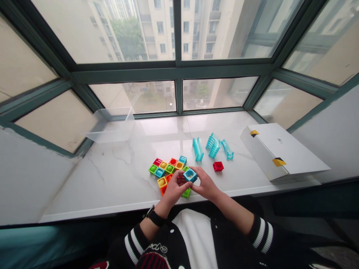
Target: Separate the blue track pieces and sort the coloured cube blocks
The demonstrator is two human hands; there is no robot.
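Observation:
A blue marble-run block (190,175) with a round hole in its top is held up between my two hands. My left hand (177,185), with a dark watch on its wrist, pinches it from the left. From the right, my right hand (205,184) closes its thumb and fingers on the same block. Below and to the left lie several coloured blocks (169,168) in red, yellow, green, blue and orange, partly hidden by my left hand. A green block (186,193) shows beneath my hands. To the right sits a single red block (218,166).
Clear turquoise track pieces (198,149) stand beyond my right hand, one of them a curved track (213,145). A transparent plastic bin (112,129) is at the back left. A white box (286,153) rests at the right. Windows border the white ledge (92,186).

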